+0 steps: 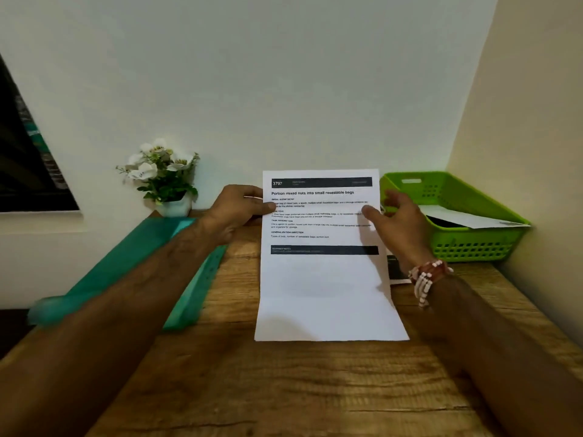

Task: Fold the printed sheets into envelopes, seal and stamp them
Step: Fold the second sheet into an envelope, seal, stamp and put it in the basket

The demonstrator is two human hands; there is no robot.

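Note:
A white printed sheet (325, 288) with black header bars lies lengthwise on the wooden table (284, 389), its far end lifted. My left hand (236, 209) pinches the sheet's upper left edge, thumb on the print. At the upper right edge my right hand (397, 222) has its thumb on the paper and its fingers spread behind it; a beaded bracelet circles that wrist. A white envelope (473, 219) lies in the green basket (473, 244) at the right.
A teal tray (189, 298) runs along the table's left side under my left forearm. A white pot of white flowers (164, 181) stands at the back left by the wall. A dark printed item (394, 269) peeks out beside my right wrist.

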